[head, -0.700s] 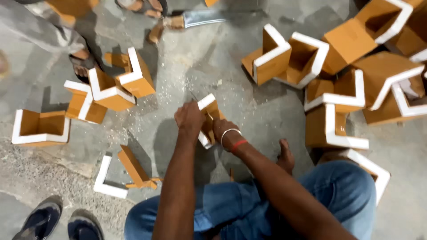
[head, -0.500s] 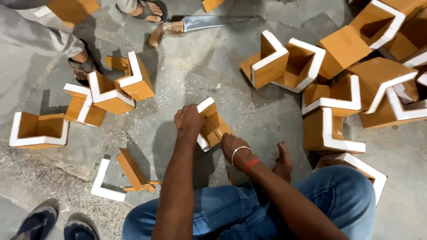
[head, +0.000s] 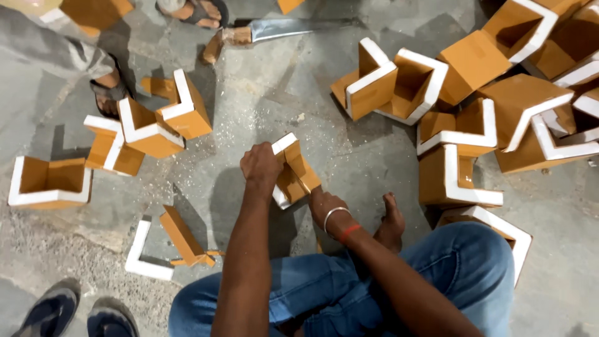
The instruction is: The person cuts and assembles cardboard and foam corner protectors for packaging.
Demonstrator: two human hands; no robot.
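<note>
A brown corner piece with white foam edges [head: 294,168] stands tilted on the grey floor in front of my knees. My left hand [head: 262,170] is closed over its upper left side. My right hand [head: 323,205], with a bangle and red thread at the wrist, grips it low on the right, fingers partly hidden behind it. My bare foot [head: 392,219] rests just to the right.
Many similar corner pieces pile at the upper right [head: 499,93] and lie scattered on the left [head: 150,125]. A broken piece [head: 168,243] lies at lower left. A large knife [head: 274,30] lies at top. Another person's sandalled foot [head: 109,93] and dark shoes [head: 75,312] are nearby.
The corner piece has tipped and shifted slightly toward me. My right hand slid lower along its right side; my left hand stayed on top.
</note>
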